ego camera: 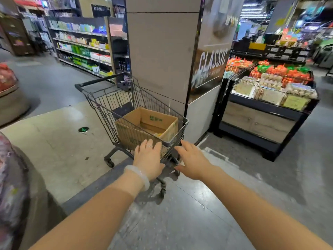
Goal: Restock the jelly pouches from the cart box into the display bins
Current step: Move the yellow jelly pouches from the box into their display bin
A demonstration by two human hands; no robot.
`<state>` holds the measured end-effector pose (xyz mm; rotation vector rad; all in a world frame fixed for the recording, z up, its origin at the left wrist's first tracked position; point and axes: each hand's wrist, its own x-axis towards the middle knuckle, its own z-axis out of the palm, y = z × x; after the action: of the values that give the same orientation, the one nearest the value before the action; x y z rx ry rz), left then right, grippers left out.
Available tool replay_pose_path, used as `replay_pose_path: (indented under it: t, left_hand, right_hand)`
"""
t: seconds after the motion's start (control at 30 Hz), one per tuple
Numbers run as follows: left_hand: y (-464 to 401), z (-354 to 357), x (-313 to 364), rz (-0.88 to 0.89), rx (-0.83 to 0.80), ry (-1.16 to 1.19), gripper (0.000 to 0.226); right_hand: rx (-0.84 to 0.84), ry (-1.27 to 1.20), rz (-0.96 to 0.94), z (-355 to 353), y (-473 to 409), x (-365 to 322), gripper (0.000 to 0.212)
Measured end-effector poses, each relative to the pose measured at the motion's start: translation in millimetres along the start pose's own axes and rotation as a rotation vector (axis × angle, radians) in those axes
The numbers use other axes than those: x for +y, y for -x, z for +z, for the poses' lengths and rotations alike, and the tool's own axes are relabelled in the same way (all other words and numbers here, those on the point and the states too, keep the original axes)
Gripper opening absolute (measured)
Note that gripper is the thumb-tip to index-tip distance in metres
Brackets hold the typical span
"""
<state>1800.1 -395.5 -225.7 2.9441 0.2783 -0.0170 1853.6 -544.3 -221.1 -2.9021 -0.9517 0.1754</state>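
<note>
A wire shopping cart (133, 112) stands at 12 o'clock, its far side just beside a grey pillar (160, 51) bearing a "CLASSIC" poster (211, 67). At 2 o'clock a dark display stand (261, 121) carries wire bins (266, 87) of packaged goods, red and green packs behind, pale ones in front. Long shelves (81, 49) of bottles and boxes run at 10 o'clock, and a round display (9, 91) sits at 9 o'clock.

Open floor (207, 213) lies between cart and stand and toward 5 o'clock; a pale raised slab (54, 141) edges the cart's left.

In the cart sits an open cardboard box (144, 127), mostly bare inside, with something yellow just showing at its near right corner.

The left hand (148, 157) lies flat, fingers straight, against the cart's near rim. The right hand (191, 159) is spread with straight fingers just beside that rim, holding nothing; contact is unclear.
</note>
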Motion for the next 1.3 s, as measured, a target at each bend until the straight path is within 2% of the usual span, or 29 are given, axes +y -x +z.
replay_pose_path:
  t: [0.23, 0.43, 0.53, 0.73, 0.9, 1.07, 1.3]
  left_hand:
    - [-149, 22, 7, -0.018, 0.012, -0.02, 0.071]
    - [-279, 27, -5, -0.191, -0.005, 0.042, 0.069]
    - [-325, 30, -23, -0.295, 0.006, 0.063, 0.067]
    - [-394, 42, -69, -0.475, -0.028, 0.076, 0.072]
    - [-461, 53, -103, -0.563, -0.012, 0.102, 0.067]
    - [-517, 64, -127, -0.625, -0.019, 0.205, 0.059]
    - [-572, 116, -158, -0.783, -0.167, 0.477, 0.072]
  right_hand:
    - [-0.003, -0.03, -0.033, 1, -140, 78, 0.07]
    - [-0.032, -0.002, -0.136, -14, -281, 145, 0.073]
    - [-0.017, -0.002, -0.165, -24, -344, 165, 0.068]
    - [-0.186, -0.038, -0.288, 3, -449, 152, 0.067]
    - [-0.264, -0.018, -0.374, 16, -527, 142, 0.071]
    - [-0.279, -0.034, -0.393, 11, -611, 134, 0.073]
    - [-0.44, -0.037, -0.464, 62, -704, 117, 0.068]
